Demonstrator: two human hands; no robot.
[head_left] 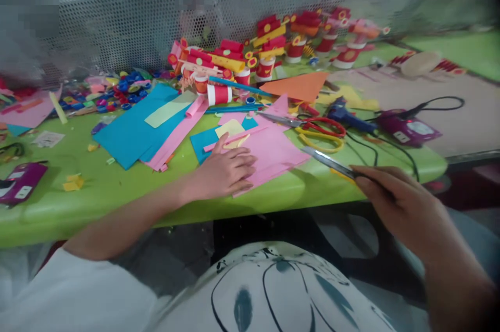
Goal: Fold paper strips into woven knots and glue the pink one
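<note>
Pink paper point(273, 152) under spread left hand point(230, 169), right hand point(404, 209) pinching knife point(332, 163) just beside

Place: a craft workshop is being indicated by the supplies laid out below.
Green table point(175, 211): coloured paper is being spread around the left hand point(229, 168), and pink sheets point(279, 152) are being touched by it.
Tools: a bladed tool point(331, 162) is being held in the right hand point(406, 207); scissors point(291, 122) and a blue glue gun point(347, 116) are being kept beyond it.
Paper-cup models point(272, 53): many similar pieces are being grouped beyond both hands.
Purple socket box point(408, 128): it is being kept beyond the right hand.
</note>
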